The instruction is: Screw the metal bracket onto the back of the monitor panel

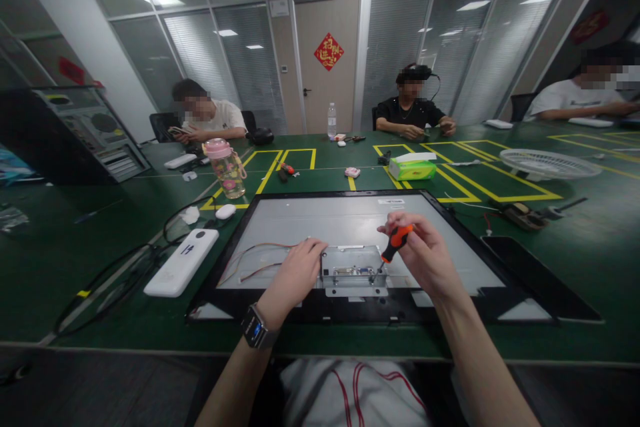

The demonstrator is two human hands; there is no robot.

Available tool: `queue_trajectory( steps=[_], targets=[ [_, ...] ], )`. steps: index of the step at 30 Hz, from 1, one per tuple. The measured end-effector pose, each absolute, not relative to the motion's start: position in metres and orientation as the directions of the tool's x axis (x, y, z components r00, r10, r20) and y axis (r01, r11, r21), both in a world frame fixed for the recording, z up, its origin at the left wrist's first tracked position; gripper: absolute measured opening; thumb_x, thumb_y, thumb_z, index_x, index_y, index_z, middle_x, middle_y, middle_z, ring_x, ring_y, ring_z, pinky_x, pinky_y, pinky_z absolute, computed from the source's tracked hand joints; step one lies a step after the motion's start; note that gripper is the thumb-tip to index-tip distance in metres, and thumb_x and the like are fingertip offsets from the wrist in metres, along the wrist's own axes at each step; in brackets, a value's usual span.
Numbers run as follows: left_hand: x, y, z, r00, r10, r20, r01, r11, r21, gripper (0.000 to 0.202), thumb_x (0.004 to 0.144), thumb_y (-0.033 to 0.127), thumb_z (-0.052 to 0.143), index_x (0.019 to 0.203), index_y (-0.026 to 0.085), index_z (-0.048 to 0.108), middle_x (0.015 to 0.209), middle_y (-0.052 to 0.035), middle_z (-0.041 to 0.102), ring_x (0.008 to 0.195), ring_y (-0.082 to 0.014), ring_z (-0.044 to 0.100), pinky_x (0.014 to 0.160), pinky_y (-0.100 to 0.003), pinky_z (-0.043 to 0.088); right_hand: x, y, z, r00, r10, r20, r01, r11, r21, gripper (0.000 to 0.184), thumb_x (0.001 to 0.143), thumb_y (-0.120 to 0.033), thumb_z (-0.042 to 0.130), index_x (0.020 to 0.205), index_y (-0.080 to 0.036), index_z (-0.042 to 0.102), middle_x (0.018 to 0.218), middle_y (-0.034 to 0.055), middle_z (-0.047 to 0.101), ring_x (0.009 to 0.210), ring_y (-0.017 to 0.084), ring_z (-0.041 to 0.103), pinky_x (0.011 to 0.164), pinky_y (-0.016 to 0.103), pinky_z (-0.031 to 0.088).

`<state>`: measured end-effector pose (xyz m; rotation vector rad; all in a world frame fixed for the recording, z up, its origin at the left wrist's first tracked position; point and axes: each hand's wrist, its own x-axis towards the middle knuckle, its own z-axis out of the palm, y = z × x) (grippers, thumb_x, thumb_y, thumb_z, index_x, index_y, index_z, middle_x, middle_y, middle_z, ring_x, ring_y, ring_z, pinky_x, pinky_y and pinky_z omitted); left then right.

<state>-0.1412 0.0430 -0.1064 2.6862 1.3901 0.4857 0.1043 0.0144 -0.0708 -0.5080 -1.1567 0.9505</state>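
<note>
In my right hand (423, 250) is a screwdriver (397, 244) with an orange and black handle, its shaft slanting down to the right end of a metal bracket (353, 259). The bracket carries video connectors, one of them blue, along its near side. My left hand (299, 271) lies with fingers stretched out against the bracket's left edge. Under both hands is a monitor panel (280, 218), grey-backed with a black frame, lying flat on the green table. Thin wires (255, 271) run over the panel left of the bracket. Whether the screwdriver tip sits in a screw is too small to tell.
Left of the panel lie a white power bank (181, 263), black cables (107, 300) and a pink-lidded bottle (226, 170). A dark flat panel (537, 273) lies at right. Beyond are a tissue pack (413, 167), a racket (547, 163) and several seated people. A computer case (85, 133) stands far left.
</note>
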Motion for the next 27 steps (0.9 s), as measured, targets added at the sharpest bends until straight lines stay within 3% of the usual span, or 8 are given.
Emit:
queue_trajectory(
  steps=[5, 10, 16, 21, 24, 27],
  targets=[
    [-0.1406, 0.0432, -0.1054, 0.535, 0.814, 0.225, 0.786, -0.577, 0.221, 0.039, 0.095, 0.006, 0.036, 0.128, 0.018, 0.055, 0.125, -0.0092, 0.061, 0.117, -0.0229, 0.058, 0.104, -0.04, 0.046, 0.1042, 0.0145, -0.0713, 0.046, 0.863, 0.504, -0.366, 0.484, -0.795, 0.018, 0.089, -0.044, 0.069, 0.098, -0.03, 0.073, 0.086, 0.0023, 0.071, 0.076, 0.019, 0.068, 0.08, 0.04, 0.058],
    [-0.1405, 0.0426, -0.104, 0.533, 0.816, 0.224, 0.782, -0.576, 0.237, 0.039, 0.095, 0.007, 0.036, 0.128, 0.019, 0.054, 0.126, -0.009, 0.06, 0.118, -0.0227, 0.058, 0.105, -0.04, 0.045, 0.1052, 0.0152, -0.0716, 0.089, 0.82, 0.565, -0.343, 0.558, -0.755, 0.015, 0.085, -0.043, 0.073, 0.084, -0.028, 0.074, 0.092, 0.0027, 0.066, 0.087, 0.02, 0.067, 0.094, 0.043, 0.055],
    [-0.1396, 0.0416, -0.1022, 0.533, 0.817, 0.219, 0.784, -0.574, 0.235, 0.038, 0.096, 0.007, 0.036, 0.127, 0.018, 0.055, 0.125, -0.0091, 0.061, 0.117, -0.0226, 0.058, 0.105, -0.039, 0.045, 0.1051, 0.0149, -0.0711, 0.057, 0.837, 0.544, -0.359, 0.526, -0.771, 0.016, 0.09, -0.043, 0.068, 0.095, -0.029, 0.075, 0.091, 0.002, 0.069, 0.074, 0.017, 0.066, 0.093, 0.044, 0.054],
    [-0.1397, 0.0409, -0.1017, 0.532, 0.814, 0.231, 0.783, -0.577, 0.233, 0.038, 0.096, 0.007, 0.036, 0.127, 0.018, 0.055, 0.125, -0.0095, 0.061, 0.116, -0.0226, 0.058, 0.104, -0.039, 0.046, 0.1046, 0.0155, -0.0696, 0.106, 0.805, 0.583, -0.331, 0.582, -0.743, 0.013, 0.083, -0.041, 0.076, 0.084, -0.028, 0.077, 0.09, 0.0016, 0.067, 0.081, 0.018, 0.066, 0.094, 0.042, 0.055],
    [-0.1398, 0.0402, -0.1009, 0.536, 0.812, 0.231, 0.779, -0.581, 0.235, 0.038, 0.095, 0.006, 0.036, 0.127, 0.018, 0.055, 0.125, -0.0091, 0.061, 0.116, -0.0227, 0.058, 0.103, -0.039, 0.046, 0.1049, 0.0149, -0.0695, 0.074, 0.828, 0.556, -0.356, 0.543, -0.76, 0.013, 0.086, -0.041, 0.072, 0.093, -0.03, 0.077, 0.09, 0.0006, 0.069, 0.072, 0.015, 0.066, 0.091, 0.041, 0.056],
    [-0.14, 0.0404, -0.1014, 0.535, 0.811, 0.235, 0.777, -0.582, 0.238, 0.038, 0.096, 0.007, 0.035, 0.127, 0.019, 0.055, 0.125, -0.0085, 0.061, 0.116, -0.0226, 0.058, 0.104, -0.039, 0.046, 0.1049, 0.0136, -0.0698, 0.041, 0.839, 0.542, -0.384, 0.514, -0.767, 0.019, 0.09, -0.043, 0.067, 0.101, -0.029, 0.076, 0.088, 0.0016, 0.072, 0.078, 0.017, 0.069, 0.091, 0.039, 0.055]
  ],
)
